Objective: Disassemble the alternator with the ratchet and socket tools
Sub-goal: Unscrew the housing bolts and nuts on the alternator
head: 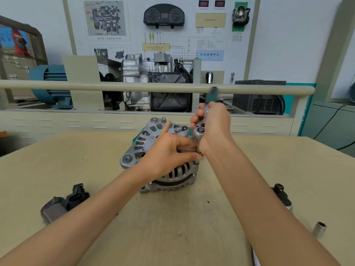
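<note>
On the desk (96, 169), far left near the front edge: a black plastic part (64, 203), well apart from everything else. Mid-desk sits the alternator (146, 146), silver housing, slotted vents facing the camera, mounting ears out to the sides, something green just behind it.

Left hand (167, 152) rests on top of the alternator, thumb and fingertips curled and pinching at something at the housing's right edge; forefinger sticks up and away. What exactly it pinches is hidden between both hands — small and dark, can't tell more.

Right hand (213, 123) is wrapped around the ratchet (199, 131), just beside the left hand, wrists nearly touching. Ratchet head is down at the alternator's upper right edge, green-black handle pointing up and away, blurred at the tip.

Right side of the desk: a dark part (281, 195) half hidden behind the right forearm, and nearer the front a loose socket (319, 229) standing upright.

Behind the desk: a rail (96, 86), then a cutaway gearbox (153, 83) in front of a wiring display board (172, 25).
</note>
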{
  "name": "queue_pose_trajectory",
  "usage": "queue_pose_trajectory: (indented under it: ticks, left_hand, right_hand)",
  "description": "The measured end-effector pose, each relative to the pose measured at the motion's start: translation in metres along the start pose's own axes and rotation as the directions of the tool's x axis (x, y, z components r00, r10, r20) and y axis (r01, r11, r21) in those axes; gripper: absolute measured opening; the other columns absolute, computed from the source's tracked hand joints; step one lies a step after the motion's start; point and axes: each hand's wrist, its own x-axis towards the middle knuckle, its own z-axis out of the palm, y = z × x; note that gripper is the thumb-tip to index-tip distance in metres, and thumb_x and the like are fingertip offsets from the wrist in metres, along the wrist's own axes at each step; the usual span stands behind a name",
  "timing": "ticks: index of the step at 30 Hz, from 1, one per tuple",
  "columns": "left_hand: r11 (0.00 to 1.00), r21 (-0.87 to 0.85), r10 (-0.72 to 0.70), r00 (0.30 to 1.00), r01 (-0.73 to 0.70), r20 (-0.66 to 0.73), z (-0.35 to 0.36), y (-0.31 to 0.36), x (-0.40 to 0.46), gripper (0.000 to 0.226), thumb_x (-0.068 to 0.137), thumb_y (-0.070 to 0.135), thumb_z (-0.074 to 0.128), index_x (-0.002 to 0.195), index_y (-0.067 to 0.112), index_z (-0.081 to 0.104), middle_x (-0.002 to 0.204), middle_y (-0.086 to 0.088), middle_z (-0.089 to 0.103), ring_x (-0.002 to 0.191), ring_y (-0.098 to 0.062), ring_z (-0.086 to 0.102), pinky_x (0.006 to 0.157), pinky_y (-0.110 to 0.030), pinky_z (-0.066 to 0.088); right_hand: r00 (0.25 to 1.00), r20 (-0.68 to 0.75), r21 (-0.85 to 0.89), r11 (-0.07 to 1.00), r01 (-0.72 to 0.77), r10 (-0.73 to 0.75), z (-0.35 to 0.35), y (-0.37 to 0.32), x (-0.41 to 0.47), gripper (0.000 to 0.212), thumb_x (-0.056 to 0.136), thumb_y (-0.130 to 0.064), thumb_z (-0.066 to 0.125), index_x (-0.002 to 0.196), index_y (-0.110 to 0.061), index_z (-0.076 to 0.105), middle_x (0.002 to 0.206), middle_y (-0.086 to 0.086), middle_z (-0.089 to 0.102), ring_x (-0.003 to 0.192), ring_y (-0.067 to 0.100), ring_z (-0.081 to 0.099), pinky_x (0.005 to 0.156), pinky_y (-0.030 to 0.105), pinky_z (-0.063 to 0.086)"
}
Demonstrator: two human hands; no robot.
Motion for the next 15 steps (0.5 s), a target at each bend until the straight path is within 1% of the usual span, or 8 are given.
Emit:
queue_pose_trajectory:
  ticks: [3,5,7,8,10,12,13,15]
  left_hand:
    - [0.999,0.045,0.028,0.991,-0.022,-0.129,0.008,-0.001,-0.001,0.038,0.076,0.010,0.072,0.064,0.042,0.057,0.054,0.040,0.054,0.059,0.019,0.054,0.118,-0.038,0.000]
    - [0.997,0.072,0.045,0.964,-0.027,-0.262,0.015,-0.001,-0.004,0.043,0.073,0.013,0.072,0.057,0.044,0.047,0.047,0.036,0.050,0.052,0.016,0.051,0.117,-0.038,0.012]
    - [0.994,0.102,0.058,0.950,-0.027,-0.306,0.020,-0.001,-0.005,0.030,0.071,0.025,0.065,0.057,0.039,0.043,0.052,0.036,0.051,0.056,0.015,0.050,0.114,-0.037,0.018]
    - [0.993,0.116,0.055,0.956,-0.023,-0.288,0.020,0.000,-0.005,0.023,0.071,0.028,0.063,0.059,0.036,0.044,0.057,0.037,0.052,0.060,0.016,0.050,0.114,-0.037,0.019]
    - [0.989,0.148,0.054,0.977,-0.023,-0.207,0.016,-0.001,-0.003,0.025,0.075,0.027,0.065,0.063,0.038,0.046,0.059,0.036,0.053,0.068,0.019,0.049,0.115,-0.037,0.012]
    - [0.986,0.162,0.049,0.995,-0.035,-0.084,0.009,-0.002,-0.001,0.017,0.082,0.024,0.066,0.069,0.031,0.056,0.064,0.029,0.056,0.077,0.020,0.050,0.116,-0.039,-0.003]
    - [0.988,0.152,0.042,0.999,-0.038,-0.020,0.005,-0.003,0.000,0.010,0.085,0.023,0.065,0.075,0.025,0.062,0.072,0.026,0.060,0.081,0.019,0.051,0.116,-0.039,-0.008]
    - [0.993,0.114,0.037,0.998,-0.043,0.051,0.000,-0.002,0.000,0.016,0.086,0.021,0.064,0.077,0.033,0.062,0.078,0.027,0.061,0.086,0.020,0.052,0.115,-0.037,-0.012]
  right_hand:
    - [0.946,-0.294,0.112,0.978,0.176,-0.137,0.003,0.005,-0.004,0.022,0.099,-0.019,0.028,0.092,-0.008,0.045,0.082,0.009,0.051,0.062,0.019,0.047,0.057,0.026,0.040]
    - [0.922,-0.351,0.113,0.970,0.214,-0.162,0.004,0.007,-0.007,0.024,0.101,-0.029,0.027,0.102,-0.011,0.041,0.101,0.015,0.053,0.080,0.024,0.049,0.072,0.033,0.042]
    - [0.935,-0.323,0.151,0.967,0.205,-0.148,0.004,0.007,-0.006,0.024,0.101,-0.032,0.025,0.103,-0.014,0.040,0.104,0.014,0.054,0.080,0.023,0.051,0.069,0.033,0.046]
    - [0.948,-0.286,0.159,0.969,0.191,-0.140,0.004,0.007,-0.005,0.024,0.101,-0.031,0.026,0.103,-0.014,0.042,0.097,0.011,0.054,0.072,0.020,0.050,0.058,0.029,0.046]
    - [0.975,-0.199,0.157,0.979,0.131,-0.099,0.002,0.005,-0.001,0.024,0.101,-0.027,0.029,0.095,-0.012,0.047,0.068,0.001,0.050,0.047,0.011,0.040,0.040,0.019,0.035]
    - [0.994,-0.100,0.124,0.991,0.048,-0.036,-0.001,0.002,0.003,0.028,0.101,-0.025,0.032,0.082,-0.013,0.049,0.041,-0.006,0.039,0.032,0.007,0.030,0.035,0.015,0.029]
    - [0.999,-0.042,0.094,0.996,0.005,-0.001,-0.002,0.000,0.004,0.029,0.101,-0.025,0.033,0.080,-0.012,0.049,0.035,-0.008,0.036,0.029,0.007,0.028,0.034,0.014,0.028]
    - [0.989,0.104,0.022,0.994,-0.109,0.106,-0.004,-0.004,0.003,0.031,0.102,-0.026,0.034,0.082,-0.010,0.050,0.035,-0.008,0.035,0.026,0.005,0.028,0.032,0.011,0.028]
